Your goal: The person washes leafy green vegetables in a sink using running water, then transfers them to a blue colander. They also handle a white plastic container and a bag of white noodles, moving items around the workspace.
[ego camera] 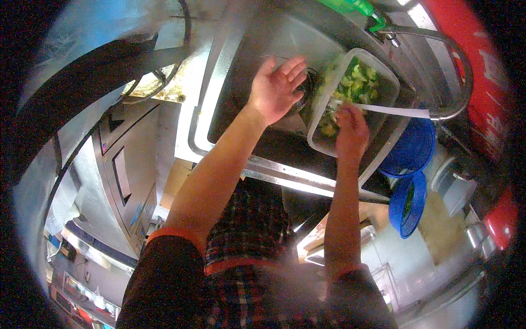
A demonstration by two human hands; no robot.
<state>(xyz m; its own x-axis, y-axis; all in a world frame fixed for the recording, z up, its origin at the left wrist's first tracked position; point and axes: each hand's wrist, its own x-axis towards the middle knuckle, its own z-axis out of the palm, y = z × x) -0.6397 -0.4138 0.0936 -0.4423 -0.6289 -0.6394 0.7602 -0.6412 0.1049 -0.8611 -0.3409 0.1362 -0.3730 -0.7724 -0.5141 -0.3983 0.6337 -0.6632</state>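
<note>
A clear plastic tub (pixel 394 80) sits tilted in a stainless steel sink (pixel 279 144). Chopped green leafy vegetables (pixel 357 82) lie in it, and paler pieces show low in the tub near my right hand. My left hand (pixel 279 88) is raised over the sink, left of the tub, palm up with its fingers apart and nothing in it. Over the tub's near part is my right hand (pixel 352 129), fingers curled; whether they hold anything is hidden. A white stream (pixel 394 111), apparently water, runs from the curved metal faucet (pixel 464 90) to beside this hand.
Two blue plastic baskets (pixel 411 144) stand right of the sink, the nearer one tipped with greens inside. A green bottle (pixel 353 6) is at the far edge. Clear lidded containers (pixel 456 185) stand at right, and a steel cabinet (pixel 127 172) at left.
</note>
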